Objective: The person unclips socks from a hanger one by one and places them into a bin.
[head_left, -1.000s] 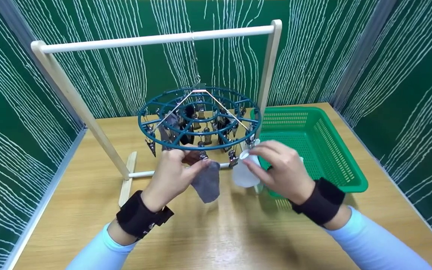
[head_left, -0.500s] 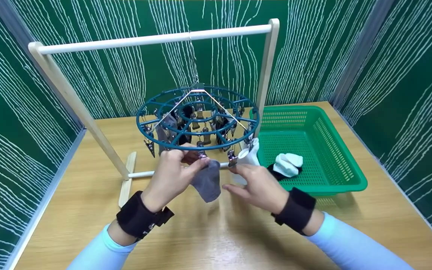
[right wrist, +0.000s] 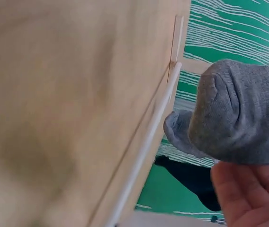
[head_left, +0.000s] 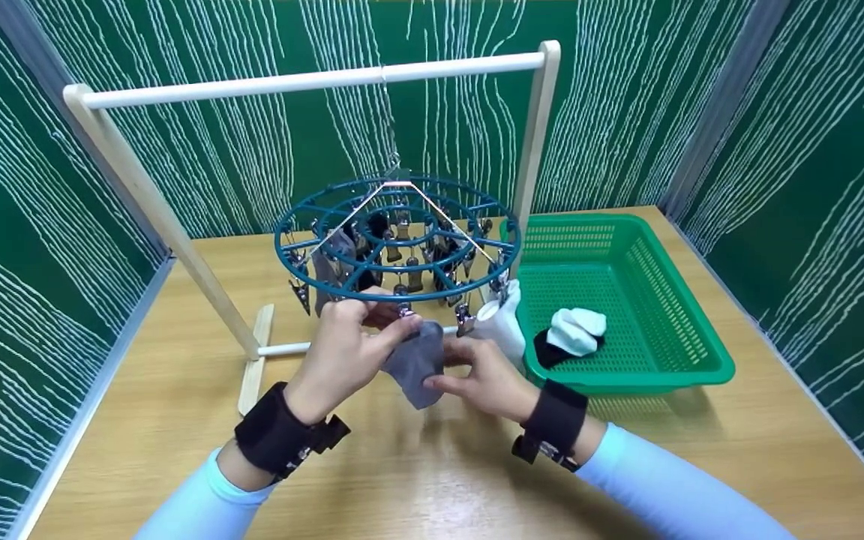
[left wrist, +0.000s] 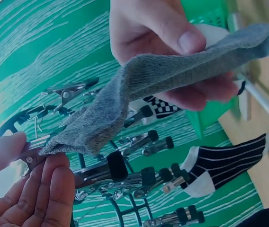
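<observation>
A grey sock (head_left: 415, 367) hangs from the front of a round dark-teal clip hanger (head_left: 357, 289). My left hand (head_left: 338, 352) pinches the metal clip (left wrist: 32, 153) at the sock's cuff, thumb on one side and fingers on the other. Lower down, my right hand (head_left: 496, 379) holds the sock between thumb and fingers, the thumb on its near face. In the right wrist view the sock's toe (right wrist: 215, 109) sticks out past the right fingers. Just right of these hands, a white sock (head_left: 503, 326) hangs from the hanger.
A wooden rack (head_left: 312, 79) carries the hanger. Several dark and grey socks hang farther back, among them a black striped sock (left wrist: 229, 165). On the right stands a green basket (head_left: 702, 375) holding a white sock (head_left: 578, 330) over something black.
My right hand has left the white sock, moved left and taken hold of the grey sock's lower part. The left hand has stayed at the clip.
</observation>
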The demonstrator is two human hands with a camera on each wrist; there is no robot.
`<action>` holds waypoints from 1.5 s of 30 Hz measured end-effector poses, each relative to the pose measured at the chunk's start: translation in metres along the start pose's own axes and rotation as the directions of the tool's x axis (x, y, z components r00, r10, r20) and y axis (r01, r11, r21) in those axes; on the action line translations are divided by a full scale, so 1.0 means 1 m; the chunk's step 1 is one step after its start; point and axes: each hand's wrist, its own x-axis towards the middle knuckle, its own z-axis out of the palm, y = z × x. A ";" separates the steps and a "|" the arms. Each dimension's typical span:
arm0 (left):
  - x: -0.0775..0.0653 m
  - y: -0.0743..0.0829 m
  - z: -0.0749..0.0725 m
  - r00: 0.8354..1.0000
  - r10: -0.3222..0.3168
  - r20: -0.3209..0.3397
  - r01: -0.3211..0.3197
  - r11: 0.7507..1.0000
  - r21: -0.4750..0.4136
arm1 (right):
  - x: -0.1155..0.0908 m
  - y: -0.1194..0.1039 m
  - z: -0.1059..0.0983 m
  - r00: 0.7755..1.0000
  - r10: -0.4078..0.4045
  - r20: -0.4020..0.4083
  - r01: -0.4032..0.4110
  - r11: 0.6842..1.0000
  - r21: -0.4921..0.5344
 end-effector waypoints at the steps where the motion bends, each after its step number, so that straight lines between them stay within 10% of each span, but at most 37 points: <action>1: 0.000 0.000 0.000 1.000 0.002 0.000 -0.002 1.000 0.000 | 0.000 0.001 0.001 1.000 -0.004 0.000 0.004 1.000 0.024; 29: -0.004 -0.005 0.000 0.999 0.037 -0.034 -0.036 0.999 0.032 | -0.003 0.005 0.007 0.998 0.004 -0.067 0.004 0.992 0.124; 45: 0.000 -0.004 -0.002 0.999 -0.001 -0.047 0.001 1.000 -0.011 | -0.020 -0.004 -0.025 0.993 0.009 -0.120 0.005 0.994 0.114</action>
